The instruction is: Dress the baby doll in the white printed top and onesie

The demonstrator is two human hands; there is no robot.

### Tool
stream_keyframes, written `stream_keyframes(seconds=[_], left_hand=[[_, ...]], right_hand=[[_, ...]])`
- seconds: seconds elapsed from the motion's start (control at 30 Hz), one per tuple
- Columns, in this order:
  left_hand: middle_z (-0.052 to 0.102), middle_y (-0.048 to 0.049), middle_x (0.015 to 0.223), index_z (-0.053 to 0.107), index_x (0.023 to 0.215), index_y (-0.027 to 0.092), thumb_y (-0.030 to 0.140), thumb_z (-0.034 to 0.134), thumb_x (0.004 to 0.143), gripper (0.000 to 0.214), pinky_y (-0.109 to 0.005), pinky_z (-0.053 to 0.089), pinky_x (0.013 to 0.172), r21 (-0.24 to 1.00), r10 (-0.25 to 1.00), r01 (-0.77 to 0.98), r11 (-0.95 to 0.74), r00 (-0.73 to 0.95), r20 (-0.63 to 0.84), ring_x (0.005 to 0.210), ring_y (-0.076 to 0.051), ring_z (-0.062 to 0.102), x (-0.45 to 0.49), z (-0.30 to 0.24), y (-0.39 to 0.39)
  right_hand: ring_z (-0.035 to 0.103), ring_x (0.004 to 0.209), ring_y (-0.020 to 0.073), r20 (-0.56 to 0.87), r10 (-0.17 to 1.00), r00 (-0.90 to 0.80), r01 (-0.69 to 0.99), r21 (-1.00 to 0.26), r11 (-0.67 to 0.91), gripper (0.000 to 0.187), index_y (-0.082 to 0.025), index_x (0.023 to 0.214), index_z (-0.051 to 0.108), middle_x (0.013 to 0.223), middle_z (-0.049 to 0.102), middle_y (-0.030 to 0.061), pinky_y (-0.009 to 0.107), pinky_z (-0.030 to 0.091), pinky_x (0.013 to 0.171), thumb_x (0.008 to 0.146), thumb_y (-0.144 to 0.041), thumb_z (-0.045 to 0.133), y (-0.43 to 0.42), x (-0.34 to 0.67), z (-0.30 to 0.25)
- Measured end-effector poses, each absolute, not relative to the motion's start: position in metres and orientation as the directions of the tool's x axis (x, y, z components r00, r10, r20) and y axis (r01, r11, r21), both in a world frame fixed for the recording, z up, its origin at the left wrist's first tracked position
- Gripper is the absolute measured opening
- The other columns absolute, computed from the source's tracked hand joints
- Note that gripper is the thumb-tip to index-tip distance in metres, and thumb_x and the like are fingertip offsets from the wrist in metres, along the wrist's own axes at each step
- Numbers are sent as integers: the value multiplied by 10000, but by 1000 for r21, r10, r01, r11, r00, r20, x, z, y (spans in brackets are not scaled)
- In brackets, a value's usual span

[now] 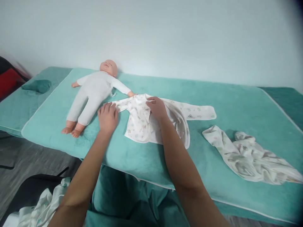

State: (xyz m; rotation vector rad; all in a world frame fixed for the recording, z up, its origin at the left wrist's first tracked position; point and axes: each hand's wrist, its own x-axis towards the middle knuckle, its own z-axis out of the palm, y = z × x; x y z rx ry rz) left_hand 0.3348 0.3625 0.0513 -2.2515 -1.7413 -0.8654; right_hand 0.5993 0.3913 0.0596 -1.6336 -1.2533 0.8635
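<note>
While our left hand [108, 116] lies palm down over the end of one sleeve of the little printed shirt [139, 121], our right hand [156, 107] is at the neckline with its fingers bent; we honestly can't tell if either one is gripping the cloth or just resting on it; the shirt's on the teal bed [146, 160] right in front of us, front open, the other sleeve stretched out to the right; we've got a doll [94, 86] in white on its back to the left, one arm reaching toward the shirt, and a crumpled printed garment [253, 157] off to the right.
</note>
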Motion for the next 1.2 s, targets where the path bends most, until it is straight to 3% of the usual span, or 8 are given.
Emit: stream_keyframes(seconds=[0.23, 0.33, 0.47, 0.57, 0.67, 0.9, 1.03, 1.2], left_hand=[[705, -112, 1258, 636, 1288, 200, 544, 568, 986, 462, -418, 452, 955, 125, 547, 551, -825, 723, 422, 1153, -269, 623, 356, 46, 291], [706, -110, 1206, 623, 1301, 190, 563, 583, 971, 499, -420, 450, 927, 115, 546, 549, -828, 744, 386, 1111, -266, 617, 361, 45, 280], [715, -59, 940, 684, 1053, 190, 327, 553, 1016, 193, -385, 441, 793, 43, 535, 579, -814, 720, 442, 898, -222, 622, 361, 44, 281], [703, -49, 852, 667, 946, 186, 254, 547, 1002, 149, -355, 450, 729, 92, 549, 619, -780, 606, 576, 802, -198, 619, 358, 41, 281], [702, -46, 855, 645, 958, 188, 206, 520, 994, 131, -306, 485, 710, 299, 642, 649, -699, 386, 662, 778, -169, 636, 355, 36, 279], [722, -34, 957, 621, 1102, 206, 191, 558, 926, 189, -271, 518, 695, 744, 850, 566, -356, -135, 509, 774, -148, 670, 350, 25, 278], [674, -10, 851, 613, 1173, 202, 240, 561, 939, 242, -279, 483, 663, 812, 871, 528, -249, -245, 427, 722, -152, 634, 353, 25, 277], [614, 1, 800, 615, 1161, 204, 188, 548, 909, 261, -308, 462, 684, 798, 847, 584, -150, -340, 408, 717, -171, 589, 354, 27, 277]], right_hand=[[567, 583, 149, -6, 970, 242, 349, -932, -93, 281, -224, 1047, 655, 714, 649, -50, 307, 453, 662, 794, -341, 622, 394, 601, 55], [554, 603, 147, 14, 968, 249, 366, -927, -80, 285, -215, 1047, 665, 694, 627, -51, 297, 441, 659, 797, -347, 632, 395, 600, 54], [547, 608, 149, 14, 958, 287, 387, -916, -103, 279, -208, 1024, 684, 670, 608, -47, 292, 431, 645, 801, -370, 644, 393, 598, 57], [551, 618, 146, -5, 954, 300, 361, -925, -119, 284, -211, 1014, 701, 676, 608, -45, 294, 443, 651, 786, -378, 668, 393, 597, 60], [544, 604, 136, -45, 955, 292, 217, -970, -112, 305, -221, 1028, 712, 682, 608, -44, 287, 453, 618, 771, -384, 695, 395, 595, 60], [703, 765, 138, -74, 995, 63, -326, -944, -50, 481, -259, 1174, 603, 938, 742, -1, 276, 577, 702, 783, -490, 761, 396, 582, 62], [719, 1141, 191, 44, 997, -64, -361, -933, 18, 460, -300, 1209, 602, 1285, 736, 30, 351, 598, 958, 813, -450, 781, 390, 577, 64], [644, 1287, 223, 232, 968, -96, -216, -954, 207, 372, -278, 1155, 663, 1345, 707, 47, 430, 491, 1149, 802, -345, 762, 392, 574, 57]])
